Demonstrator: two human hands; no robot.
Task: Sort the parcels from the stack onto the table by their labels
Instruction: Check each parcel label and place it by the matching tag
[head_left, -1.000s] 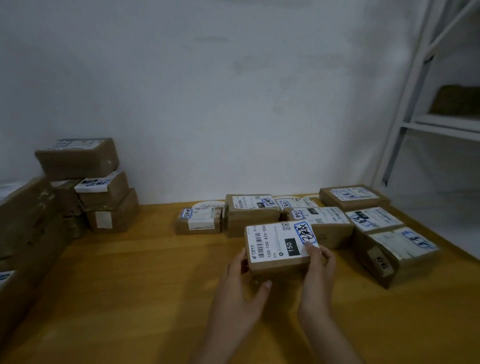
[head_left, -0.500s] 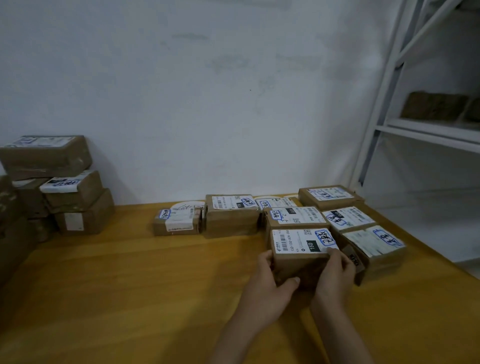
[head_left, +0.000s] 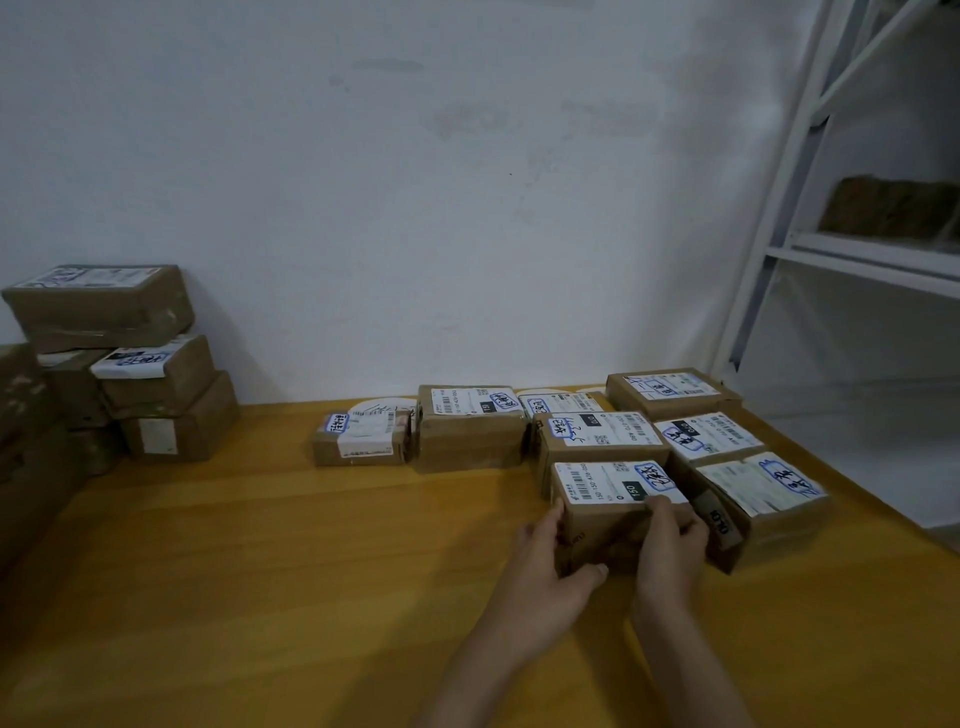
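Observation:
A brown parcel (head_left: 608, 499) with a white label marked 150 sits on the wooden table (head_left: 260, 545), pressed against the sorted parcels behind and to its right. My left hand (head_left: 550, 561) grips its left front corner. My right hand (head_left: 670, 551) grips its right front edge, fingers curled over the top. Several labelled parcels (head_left: 597, 436) lie in rows at the back right of the table. The unsorted stack (head_left: 130, 374) of brown parcels stands at the far left against the wall.
A white metal shelf rack (head_left: 841, 249) stands to the right, with a brown parcel on a shelf (head_left: 888, 208). The table's right edge runs close past the outer parcels (head_left: 758, 493). A white wall closes the back.
Both hands carried the 150 parcel from mid-table to the right and set it down in front of the second row, against the neighbouring parcels.

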